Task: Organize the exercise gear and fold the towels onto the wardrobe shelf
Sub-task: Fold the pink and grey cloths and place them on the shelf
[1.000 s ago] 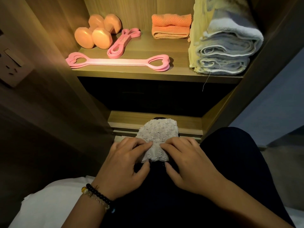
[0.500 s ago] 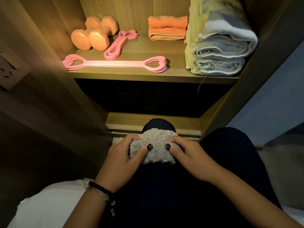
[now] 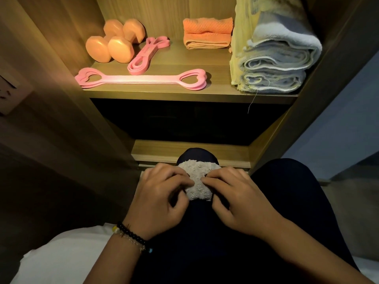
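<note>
Both hands grip a small grey towel [image 3: 196, 184] on the person's knee: the left hand [image 3: 162, 198] and right hand [image 3: 239, 201] pinch its sides, below the wardrobe shelf [image 3: 184, 95].

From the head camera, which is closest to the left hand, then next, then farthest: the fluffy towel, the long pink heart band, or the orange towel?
1. Fluffy grey towel, on the lap, gripped by the left hand.
2. Long pink heart band, along the shelf's front edge.
3. Folded orange towel, at the shelf's back.

wood-grain wardrobe [image 3: 61, 48] | warm light inside | wall socket [image 3: 10, 93] left | blue-grey wall [image 3: 338, 124] right
</note>
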Demonstrator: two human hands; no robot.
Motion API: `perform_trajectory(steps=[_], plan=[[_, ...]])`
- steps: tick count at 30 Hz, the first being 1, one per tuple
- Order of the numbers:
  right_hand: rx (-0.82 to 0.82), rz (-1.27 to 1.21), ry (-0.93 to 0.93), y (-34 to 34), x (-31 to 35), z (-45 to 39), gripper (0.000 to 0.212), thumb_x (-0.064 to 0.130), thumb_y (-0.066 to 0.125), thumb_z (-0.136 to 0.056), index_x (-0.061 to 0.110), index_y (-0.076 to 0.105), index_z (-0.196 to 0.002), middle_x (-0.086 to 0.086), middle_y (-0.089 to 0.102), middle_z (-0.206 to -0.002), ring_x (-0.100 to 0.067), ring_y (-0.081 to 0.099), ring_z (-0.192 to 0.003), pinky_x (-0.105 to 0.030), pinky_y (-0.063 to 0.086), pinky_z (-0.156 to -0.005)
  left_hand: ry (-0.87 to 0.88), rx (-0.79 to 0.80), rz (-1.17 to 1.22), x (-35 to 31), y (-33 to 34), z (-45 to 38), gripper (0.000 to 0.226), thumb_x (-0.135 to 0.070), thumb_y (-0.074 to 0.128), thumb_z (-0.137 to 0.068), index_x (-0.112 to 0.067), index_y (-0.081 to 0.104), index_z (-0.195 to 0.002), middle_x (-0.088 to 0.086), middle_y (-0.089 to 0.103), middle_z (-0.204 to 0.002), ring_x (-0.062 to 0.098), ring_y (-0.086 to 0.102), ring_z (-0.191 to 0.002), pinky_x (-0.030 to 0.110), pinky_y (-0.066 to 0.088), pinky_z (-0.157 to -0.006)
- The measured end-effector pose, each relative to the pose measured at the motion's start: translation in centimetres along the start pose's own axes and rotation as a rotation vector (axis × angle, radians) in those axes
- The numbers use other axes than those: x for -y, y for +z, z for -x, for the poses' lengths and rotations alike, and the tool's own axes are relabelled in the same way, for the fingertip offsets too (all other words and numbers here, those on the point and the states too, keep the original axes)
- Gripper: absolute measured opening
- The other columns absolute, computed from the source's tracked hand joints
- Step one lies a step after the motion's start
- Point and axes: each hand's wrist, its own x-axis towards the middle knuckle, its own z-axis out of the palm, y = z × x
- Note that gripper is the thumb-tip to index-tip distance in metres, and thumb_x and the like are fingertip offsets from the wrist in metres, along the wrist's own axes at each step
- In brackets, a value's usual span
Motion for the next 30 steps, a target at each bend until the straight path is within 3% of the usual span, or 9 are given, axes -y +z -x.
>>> perform_trajectory(steps=[5,8,10,14,17,19,23,26,30], plan=[[0.074,-0.034,0.074,0.3,-0.3,-0.7,0.047,0.038,0.060,-0.086,0.020,0.057,-0.128,0.008,0.057,-0.120,-0.012,0.051,-0.114,-0.030,0.040,-0.095,-0.089,0.016,0.133,0.5,0.2,0.3,0.033,-0.023,0.067,-0.081,-0.024,0.065,-0.114,-0.017,0.060,-0.114,0.003,0.052,-0.113,0.035,0.045,-0.096],[0.046,-0.112,0.142,0.6,-0.5,-1.9,0.039,0.033,0.060,-0.090,0.023,0.055,-0.127,0.009,0.055,-0.119,-0.010,0.049,-0.114,-0.029,0.036,-0.099,-0.243,-0.118,0.171,0.1,1.0,-0.1,0.041,-0.018,0.073,-0.081,-0.025,0.060,-0.119,-0.016,0.056,-0.116,0.004,0.052,-0.112,0.037,0.048,-0.096],[-0.009,-0.193,0.210,0.7,-0.4,-2.6,0.034,0.029,0.059,-0.092,0.023,0.057,-0.125,0.009,0.055,-0.114,-0.009,0.050,-0.110,-0.032,0.037,-0.099,-0.470,-0.263,0.250,-0.2,1.4,-0.4,0.055,-0.022,0.073,-0.080,-0.027,0.050,-0.129,-0.014,0.051,-0.122,0.002,0.052,-0.111,0.027,0.046,-0.093],[-0.252,-0.312,0.328,0.6,0.9,-3.3,0.032,0.022,0.062,-0.091,0.019,0.059,-0.122,0.007,0.059,-0.109,-0.011,0.054,-0.104,-0.041,0.044,-0.092,-0.872,-0.340,0.850,-1.1,1.3,-1.0,0.052,-0.014,0.070,-0.083,-0.024,0.048,-0.129,-0.010,0.059,-0.120,-0.004,0.063,-0.099,0.011,0.049,-0.073],[-0.321,-0.315,0.275,0.4,2.6,-3.3,0.032,0.020,0.063,-0.089,0.013,0.061,-0.120,0.003,0.062,-0.107,-0.014,0.054,-0.102,-0.041,0.047,-0.088,-0.803,-0.195,1.279,-1.8,1.2,-1.1,0.026,-0.019,0.064,-0.081,-0.018,0.066,-0.107,0.001,0.073,-0.103,0.012,0.071,-0.093,0.019,0.055,-0.068],[-0.300,-0.290,0.211,0.2,3.4,-3.1,0.032,0.022,0.060,-0.089,0.009,0.062,-0.118,0.000,0.062,-0.105,-0.017,0.054,-0.102,-0.041,0.047,-0.086,-0.713,-0.186,1.395,-2.1,0.9,-1.1,0.023,-0.020,0.063,-0.080,-0.015,0.069,-0.102,0.007,0.073,-0.097,0.017,0.072,-0.088,0.022,0.055,-0.067],[-0.208,-0.263,0.136,-1.3,3.4,-2.9,0.031,0.024,0.055,-0.092,0.011,0.061,-0.120,0.004,0.060,-0.105,-0.013,0.047,-0.102,-0.035,0.043,-0.087,-0.644,-0.240,1.567,-2.2,0.0,-1.2,0.050,-0.009,0.072,-0.076,-0.008,0.055,-0.123,0.015,0.068,-0.117,0.026,0.067,-0.106,0.030,0.056,-0.077],[-0.167,-0.309,0.122,-2.6,2.9,-3.1,0.030,0.024,0.053,-0.093,0.016,0.061,-0.120,0.006,0.059,-0.106,-0.012,0.044,-0.103,-0.030,0.040,-0.088,-0.601,-0.255,1.679,-2.3,-0.2,-1.5,0.069,-0.012,0.087,-0.059,-0.010,0.057,-0.122,0.017,0.065,-0.121,0.032,0.064,-0.111,0.038,0.056,-0.080],[-0.198,-0.502,0.246,-4.2,2.3,-4.2,0.024,0.021,0.059,-0.092,0.021,0.067,-0.114,0.005,0.055,-0.103,-0.010,0.044,-0.107,-0.011,0.031,-0.089,-0.478,-0.311,1.764,-2.7,-0.3,-3.3,0.049,-0.005,0.070,-0.070,-0.010,0.063,-0.119,0.016,0.067,-0.116,0.030,0.066,-0.107,0.037,0.056,-0.079]])
